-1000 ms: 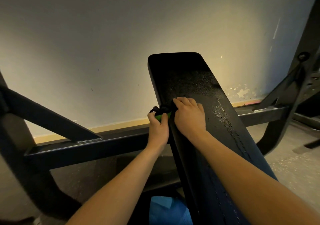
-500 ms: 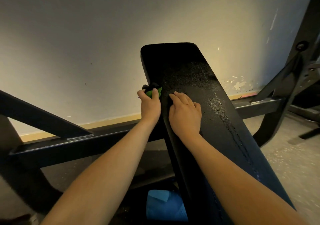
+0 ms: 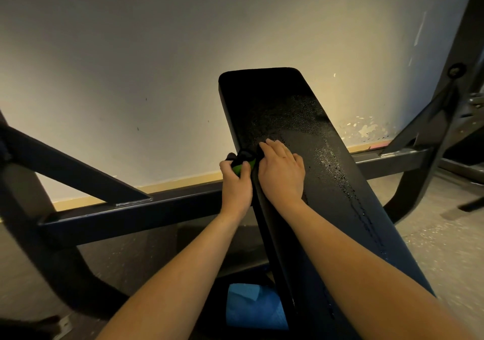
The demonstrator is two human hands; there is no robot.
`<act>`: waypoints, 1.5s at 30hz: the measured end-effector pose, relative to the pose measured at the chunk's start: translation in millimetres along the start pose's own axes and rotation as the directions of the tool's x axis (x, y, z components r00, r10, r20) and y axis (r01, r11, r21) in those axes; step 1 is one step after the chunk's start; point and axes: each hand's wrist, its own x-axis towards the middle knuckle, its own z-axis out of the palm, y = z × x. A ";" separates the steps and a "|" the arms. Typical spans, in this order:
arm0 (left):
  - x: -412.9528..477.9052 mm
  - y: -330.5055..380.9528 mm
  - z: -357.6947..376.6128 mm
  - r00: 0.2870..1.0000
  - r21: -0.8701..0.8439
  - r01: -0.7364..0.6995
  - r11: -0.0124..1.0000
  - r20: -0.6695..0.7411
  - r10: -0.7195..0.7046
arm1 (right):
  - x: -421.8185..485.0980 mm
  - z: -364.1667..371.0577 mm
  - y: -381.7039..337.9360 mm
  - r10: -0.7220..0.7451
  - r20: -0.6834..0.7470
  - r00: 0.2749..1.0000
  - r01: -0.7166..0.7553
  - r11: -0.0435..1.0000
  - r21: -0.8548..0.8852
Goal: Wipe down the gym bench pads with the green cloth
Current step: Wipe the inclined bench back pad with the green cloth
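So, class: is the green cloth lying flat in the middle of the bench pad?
No, the green cloth is bunched in the left hand at the left edge of the bench pad, while the right hand rests on top.

One wide-angle camera on my head looks forward and down, close over my forearms. It faces the wall (image 3: pixel 131 65) along the inclined bench pad (image 3: pixel 301 130), floor (image 3: pixel 445 235) at right. No second view.

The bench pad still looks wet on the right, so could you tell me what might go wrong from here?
The droplets right of the right hand may get missed, since the left hand works the cloth along the pad's left edge. The bunched cloth may only smear them.
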 end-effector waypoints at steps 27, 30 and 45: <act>16.7 28.7 -32.2 0.978 0.294 -0.181 0.939 0.153 0.141 | 43.2 -63.8 32.9 0.331 0.169 0.928 -0.371 0.816 0.442; 18.6 19.7 -32.3 0.974 0.213 -0.083 0.974 0.225 0.033 | 49.0 -54.6 34.6 0.341 0.303 0.890 -0.430 0.850 0.305; 14.9 21.1 -14.7 0.950 0.010 -0.103 0.995 0.298 0.096 | 59.2 -40.8 15.7 -0.221 0.308 0.925 0.155 0.962 0.227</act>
